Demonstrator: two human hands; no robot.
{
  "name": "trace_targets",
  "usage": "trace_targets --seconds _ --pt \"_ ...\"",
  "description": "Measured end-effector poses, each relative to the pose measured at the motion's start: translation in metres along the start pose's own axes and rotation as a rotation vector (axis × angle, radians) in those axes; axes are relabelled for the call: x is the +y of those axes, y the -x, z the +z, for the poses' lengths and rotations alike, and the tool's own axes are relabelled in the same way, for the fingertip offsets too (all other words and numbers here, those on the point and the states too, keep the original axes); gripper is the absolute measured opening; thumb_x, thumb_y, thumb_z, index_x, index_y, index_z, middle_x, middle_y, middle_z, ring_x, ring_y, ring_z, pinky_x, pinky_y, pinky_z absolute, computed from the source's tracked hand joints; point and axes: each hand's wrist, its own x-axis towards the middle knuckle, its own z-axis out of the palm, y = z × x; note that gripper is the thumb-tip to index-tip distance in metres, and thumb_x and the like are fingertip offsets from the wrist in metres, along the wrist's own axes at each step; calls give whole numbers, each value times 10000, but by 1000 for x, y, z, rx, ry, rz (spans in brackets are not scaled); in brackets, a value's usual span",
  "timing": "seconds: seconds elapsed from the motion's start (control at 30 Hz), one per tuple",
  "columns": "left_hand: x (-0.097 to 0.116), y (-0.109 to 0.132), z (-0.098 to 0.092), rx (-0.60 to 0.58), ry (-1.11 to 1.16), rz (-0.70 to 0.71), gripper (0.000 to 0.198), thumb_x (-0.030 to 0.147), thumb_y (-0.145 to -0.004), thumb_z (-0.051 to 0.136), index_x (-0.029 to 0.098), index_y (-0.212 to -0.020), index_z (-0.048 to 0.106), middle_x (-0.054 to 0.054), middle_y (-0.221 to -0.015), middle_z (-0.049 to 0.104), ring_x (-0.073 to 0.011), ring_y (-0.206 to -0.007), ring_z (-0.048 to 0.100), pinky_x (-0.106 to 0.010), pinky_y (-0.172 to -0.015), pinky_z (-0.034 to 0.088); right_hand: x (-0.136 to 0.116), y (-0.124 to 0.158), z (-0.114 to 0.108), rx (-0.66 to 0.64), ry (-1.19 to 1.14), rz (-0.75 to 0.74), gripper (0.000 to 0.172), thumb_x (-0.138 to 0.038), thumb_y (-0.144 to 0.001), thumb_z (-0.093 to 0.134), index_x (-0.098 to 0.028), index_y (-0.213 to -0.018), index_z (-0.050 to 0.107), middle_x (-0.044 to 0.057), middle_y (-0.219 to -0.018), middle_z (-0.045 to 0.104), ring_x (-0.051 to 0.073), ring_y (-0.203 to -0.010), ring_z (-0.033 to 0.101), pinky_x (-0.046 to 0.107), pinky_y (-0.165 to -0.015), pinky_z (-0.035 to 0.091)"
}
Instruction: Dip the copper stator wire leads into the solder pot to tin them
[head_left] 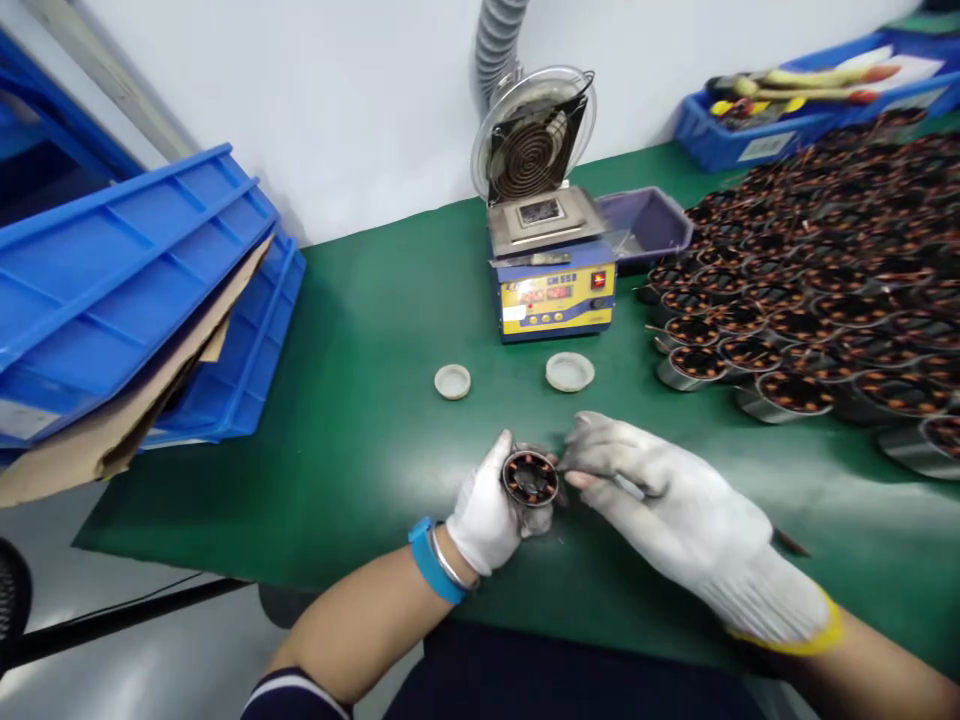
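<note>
My left hand [487,515], in a white glove, grips a small round motor stator [531,478] with copper windings, just above the green mat [360,430]. My right hand [675,500], also gloved, is pinched at the stator's right edge. A thin metal tool [787,542] runs through that hand and sticks out behind it.
A solder pot with a red display [553,285] and a fan with a grey hose [532,130] stand at the back. Two white caps [452,381] [570,371] lie before it. Many stators [810,290] crowd the right. Blue crates with cardboard [127,300] stack left. A blue tool tray [787,110] sits far right.
</note>
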Motion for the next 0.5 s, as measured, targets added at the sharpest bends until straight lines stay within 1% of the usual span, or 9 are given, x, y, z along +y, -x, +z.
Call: trace_targets --seconds 0.07,0.13,0.2,0.27,0.3,0.33,0.37,0.43,0.5 --pt "1 2 0 -49 32 -9 408 547 -779 633 143 -835 646 -4 -578 601 -104 -359 452 -238 -364 287 1 -3 -1 6 76 -28 238 -267 -954 513 -207 -757 631 37 -842 710 179 -857 693 422 -1020 547" --pt "3 4 0 -78 85 14 277 399 -714 676 142 -817 660 -45 -725 672 -159 -531 607 -270 -462 450 -1 -8 -5 31 165 -99 201 -282 -950 529 -213 -778 606 33 -825 700 193 -878 689 439 -1010 550" --pt "7 4 0 -39 166 110 207 342 -706 664 160 -646 586 -46 -726 655 -175 -658 653 -298 -618 531 -9 -15 -13 23 233 -218 147 -249 -937 545 -215 -802 593 32 -834 694 197 -894 682 430 -1000 551" --pt "10 1 -3 87 211 217 419 418 -781 620 183 -504 413 -21 -600 562 -137 -570 602 -275 -605 506 -24 -23 -22 -33 261 -343 131 -187 -921 545 -205 -796 576 29 -833 681 181 -846 671 435 -1018 537" --pt "11 -1 -5 149 194 225 500 492 -827 581 190 -488 370 -8 -554 516 -115 -499 552 -258 -546 472 -31 -28 -26 -74 262 -391 140 -158 -915 537 -199 -785 569 28 -828 673 171 -814 662 447 -1033 526" --pt "12 -2 -6 170 148 171 541 568 -864 529 191 -500 392 -1 -537 502 -105 -453 516 -247 -492 436 -38 -32 -30 -111 266 -426 147 -142 -912 528 -193 -780 568 29 -823 666 168 -792 655 461 -1036 519" --pt "12 -3 -8 134 79 69 566 631 -891 470 185 -542 462 -3 -544 521 -106 -436 509 -239 -455 410 -43 -35 -32 -138 273 -458 148 -140 -910 523 -191 -780 574 32 -817 661 170 -776 649 477 -1026 520" --pt "13 0 -8 -66 -69 -162 622 699 -917 374 166 -699 608 -27 -578 589 -123 -445 546 -233 -425 406 -46 -40 -36 -154 304 -491 137 -150 -907 529 -195 -794 592 38 -816 659 182 -769 644 489 -1007 524" --pt "14 5 -4 -250 -104 -239 585 671 -929 402 157 -863 673 -42 -637 647 -145 -488 602 -248 -451 460 -44 -43 -38 -129 320 -504 133 -154 -905 537 -210 -797 590 34 -810 657 188 -777 643 487 -1027 515"
